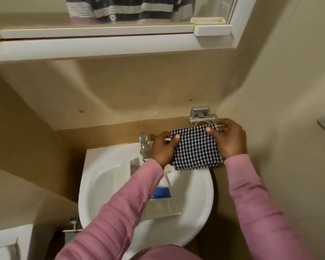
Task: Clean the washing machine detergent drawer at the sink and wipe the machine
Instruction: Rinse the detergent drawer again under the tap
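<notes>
A black-and-white checked cloth [195,147] hangs folded above the back right rim of the white sink [101,177]. My left hand [162,149] pinches its upper left edge, thumb on top. My right hand [228,137] pinches its upper right corner. Down in the basin lies the detergent drawer [162,199], pale plastic with a blue insert [161,192], partly hidden behind my left sleeve.
A clear-handled tap [144,147] stands at the sink's back, left of my left hand. A metal wall holder [202,115] sits just behind the cloth. A mirror cabinet [111,47] juts out overhead. Walls close in on both sides.
</notes>
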